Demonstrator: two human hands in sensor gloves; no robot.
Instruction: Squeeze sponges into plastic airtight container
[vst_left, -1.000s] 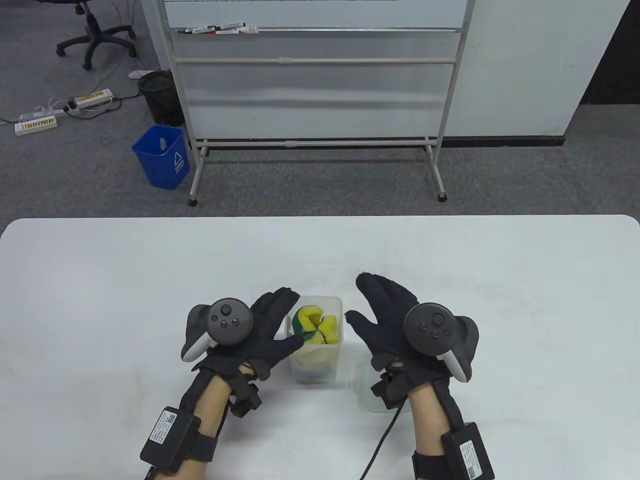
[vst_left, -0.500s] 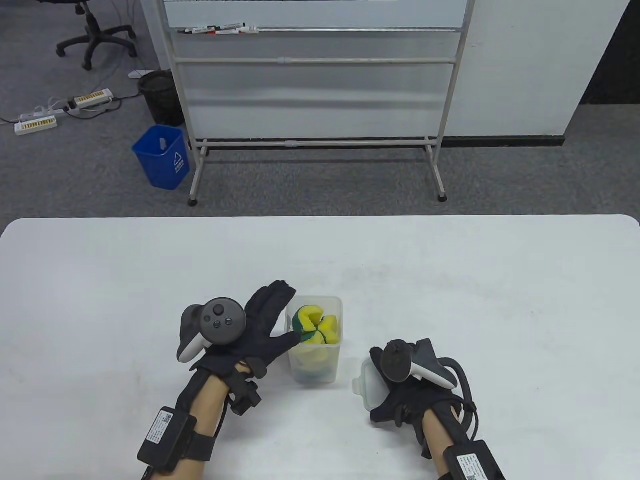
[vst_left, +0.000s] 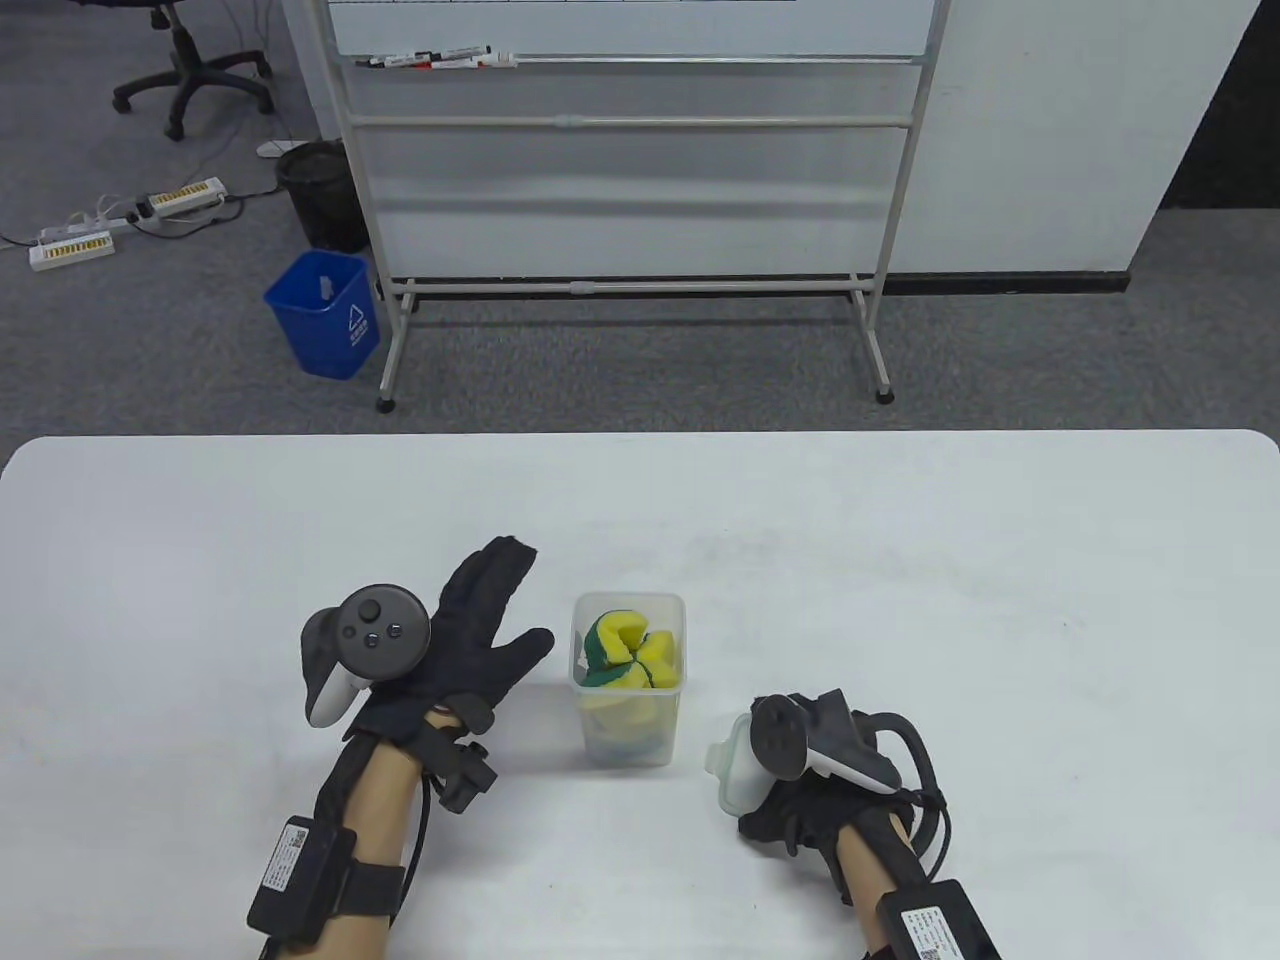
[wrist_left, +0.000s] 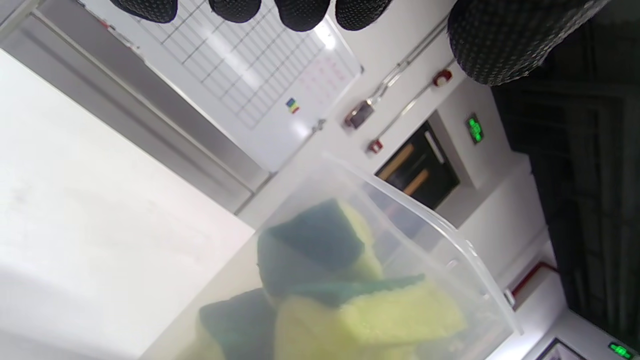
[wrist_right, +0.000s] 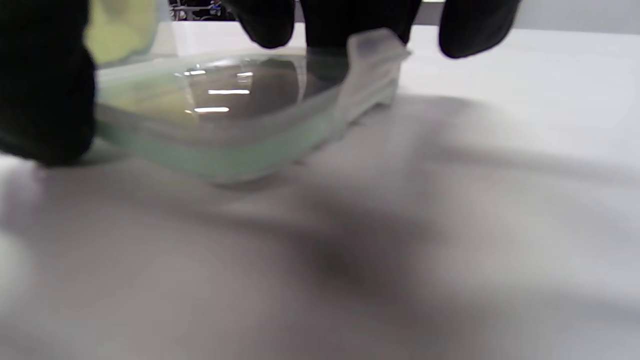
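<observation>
A clear plastic container (vst_left: 628, 735) stands on the white table (vst_left: 900, 560), packed with yellow and green sponges (vst_left: 625, 655); they also show in the left wrist view (wrist_left: 350, 300). My left hand (vst_left: 480, 625) is open, fingers spread, just left of the container and apart from it. My right hand (vst_left: 775, 800) grips the clear lid (vst_left: 733, 770) at the container's right. In the right wrist view the lid (wrist_right: 225, 120) is tilted, one edge off the table, with my fingers (wrist_right: 45, 100) around it.
A whiteboard stand (vst_left: 630, 200) is beyond the table's far edge. A blue bin (vst_left: 325, 312) and an office chair (vst_left: 190, 70) are on the floor at the back left.
My left hand let go of the container and moved left, opening. My right hand came down from beside the container, turned over and took hold of the lid.
</observation>
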